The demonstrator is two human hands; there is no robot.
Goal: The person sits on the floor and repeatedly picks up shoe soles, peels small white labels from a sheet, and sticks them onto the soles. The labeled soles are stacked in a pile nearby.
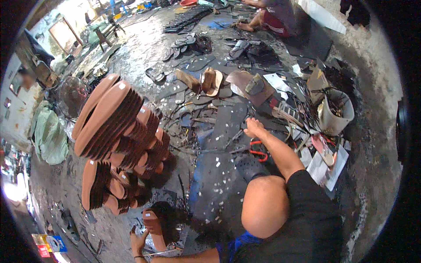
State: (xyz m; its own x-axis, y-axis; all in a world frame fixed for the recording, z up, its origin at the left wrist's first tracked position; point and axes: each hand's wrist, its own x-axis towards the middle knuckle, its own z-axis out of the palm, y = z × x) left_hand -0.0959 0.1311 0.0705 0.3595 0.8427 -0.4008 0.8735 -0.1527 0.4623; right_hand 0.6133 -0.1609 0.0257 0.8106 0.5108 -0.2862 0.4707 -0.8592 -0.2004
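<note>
My left hand is low in the picture, its thumb and fingers apart, right beside a brown shoe sole with a small white label. Whether the fingertips touch the sole is unclear. My right arm reaches forward over the dark work mat. At its end my right hand has its fingers bent together; what they hold is too small to make out. Red-handled scissors lie just nearer to me than that hand. Left of the mat stand tall stacks of brown soles, several with white labels.
White scraps dot the mat. Sandals, dark sheet pieces and papers lie ahead. A white bucket stands at the right, a fan and a green sack at the left. Another person sits at the far right.
</note>
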